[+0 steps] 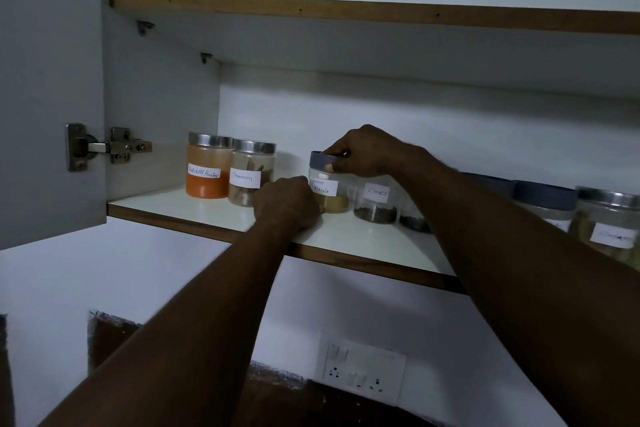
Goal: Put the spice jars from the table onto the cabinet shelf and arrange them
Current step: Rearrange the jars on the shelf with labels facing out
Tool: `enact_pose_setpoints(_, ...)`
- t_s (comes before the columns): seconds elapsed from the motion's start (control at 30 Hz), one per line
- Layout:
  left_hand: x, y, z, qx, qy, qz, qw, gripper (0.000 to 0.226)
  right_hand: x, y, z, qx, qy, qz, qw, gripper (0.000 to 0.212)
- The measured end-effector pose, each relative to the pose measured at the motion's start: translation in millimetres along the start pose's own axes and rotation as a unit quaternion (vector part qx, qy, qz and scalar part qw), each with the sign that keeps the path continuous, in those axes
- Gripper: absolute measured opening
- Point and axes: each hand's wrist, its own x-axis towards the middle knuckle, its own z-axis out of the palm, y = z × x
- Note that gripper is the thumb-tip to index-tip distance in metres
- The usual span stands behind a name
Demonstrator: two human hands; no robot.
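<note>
The open white cabinet door (52, 97) with its metal hinge (104, 147) stands well left of both hands. The white cabinet shelf with a brown wooden edge (156, 200) carries every jar in view.

Left of the left-hand fingers:
- an orange-red powder jar, clear and round with a steel lid (207, 166), labelled "Red chilli Powder";
- just beside it, a cinnamon jar, clear and round with a steel lid (251, 173).

The left hand (287, 204) sits just right of the cinnamon jar. Its fingers (308, 192) are curled together round the lower left wall of the garam masala jar, which is clear and round with a grey lid (330, 192). The fingertips are hidden. This jar stands upright on the shelf.

The right hand (367, 152) is above the same jar. Its thumb (333, 167) and fingers pinch the rim of the grey lid.

Just right of the right-hand fingers, under the wrist, stands a clear cloves jar (375, 201) with dark contents. Its lid is hidden.

Beyond the right forearm stand a grey-lidded clear jar (545, 199) and a steel-lidded clear jar (609, 222). The label on the latter is unreadable.

Below the shelf, between the forearms, is a white switch and socket plate (363, 371).
</note>
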Motion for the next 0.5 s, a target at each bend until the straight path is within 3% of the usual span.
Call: enact_pose_setpoints(0.5,-4.2,-0.7,-2.0,-0.025,0.028,0.007,0.999,0.043,1.3,7.6,3.5,0.018,0.012,0.006,1.0,0.035)
